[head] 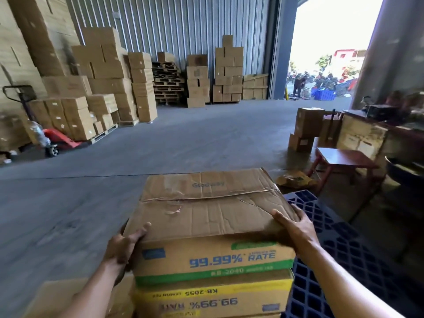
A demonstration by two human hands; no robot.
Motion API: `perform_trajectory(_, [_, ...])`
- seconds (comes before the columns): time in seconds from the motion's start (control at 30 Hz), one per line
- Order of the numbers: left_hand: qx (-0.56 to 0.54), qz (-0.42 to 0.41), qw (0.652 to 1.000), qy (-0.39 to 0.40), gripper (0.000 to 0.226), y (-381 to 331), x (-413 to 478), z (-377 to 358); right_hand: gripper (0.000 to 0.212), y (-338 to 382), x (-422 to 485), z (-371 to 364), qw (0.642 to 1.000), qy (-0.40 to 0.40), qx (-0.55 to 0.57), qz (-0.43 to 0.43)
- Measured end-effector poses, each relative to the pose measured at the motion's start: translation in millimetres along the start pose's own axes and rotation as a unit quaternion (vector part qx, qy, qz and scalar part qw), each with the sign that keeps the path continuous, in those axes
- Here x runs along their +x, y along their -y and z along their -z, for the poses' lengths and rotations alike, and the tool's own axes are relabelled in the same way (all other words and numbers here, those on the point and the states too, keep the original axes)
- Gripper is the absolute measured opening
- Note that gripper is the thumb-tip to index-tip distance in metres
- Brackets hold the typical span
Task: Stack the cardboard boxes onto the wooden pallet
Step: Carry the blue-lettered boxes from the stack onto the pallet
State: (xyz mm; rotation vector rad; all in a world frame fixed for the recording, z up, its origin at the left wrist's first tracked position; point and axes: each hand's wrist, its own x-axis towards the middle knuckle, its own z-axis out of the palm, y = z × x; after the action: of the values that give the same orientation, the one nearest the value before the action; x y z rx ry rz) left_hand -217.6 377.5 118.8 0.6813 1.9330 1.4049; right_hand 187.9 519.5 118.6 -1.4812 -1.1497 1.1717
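Hands (pixel 125 246) (pixel 296 228) on box (pixel 211 203), blue pallet (pixel 344 244) rt

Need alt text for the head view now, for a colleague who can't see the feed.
The left hand and right hand grip the top box by its near corners; it sits on a yellow-banded box. A blue pallet lies to the right, with box stacks and a pallet jack across the floor.

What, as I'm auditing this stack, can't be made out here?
All in the head view:
- What the stack stands on: hidden by the yellow-banded cardboard box and cut off by the bottom edge.
- Fingertips of the left hand: behind the green-banded cardboard box.
- Grey lid print: blurred.
- Dark-clothed figure outdoors: too small.
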Motion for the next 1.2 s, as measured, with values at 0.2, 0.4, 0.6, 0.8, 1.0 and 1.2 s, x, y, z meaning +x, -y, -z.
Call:
perform_trajectory(0.2, [-0.072,0.096,0.991,0.067,0.129,2.9,-18.1,6.3,0.091,-1.0,4.8,17.5,0.995,0.081,0.031,-0.043])
perform_trajectory(0.4, [-0.111,0.016,0.994,-0.001,0.108,-8.1,-101.3,17.0,0.071,14.9,-17.4,37.7,0.985,0.153,0.082,0.013])
perform_trajectory(0.6, [-0.157,-0.059,0.979,-0.116,0.079,-21.8,-231.9,55.6,0.044,56.2,-70.2,48.0,0.968,0.224,0.062,0.094])
perform_trajectory(0.8, [-0.199,-0.09,0.946,-0.241,0.047,-0.7,-376.7,105.0,0.072,67.3,-148.3,30.6,0.931,0.345,0.078,0.089])
perform_trajectory(1.0, [-0.218,-0.075,0.91,-0.345,0.038,38.3,-524.8,160.0,0.096,60.1,-255.8,7.2,0.882,0.457,0.027,0.108])
perform_trajectory(1.2, [-0.267,-0.05,0.84,-0.469,0.041,93.4,-683.9,214.4,0.067,38.8,-391.6,6.0,0.808,0.573,0.013,0.14])
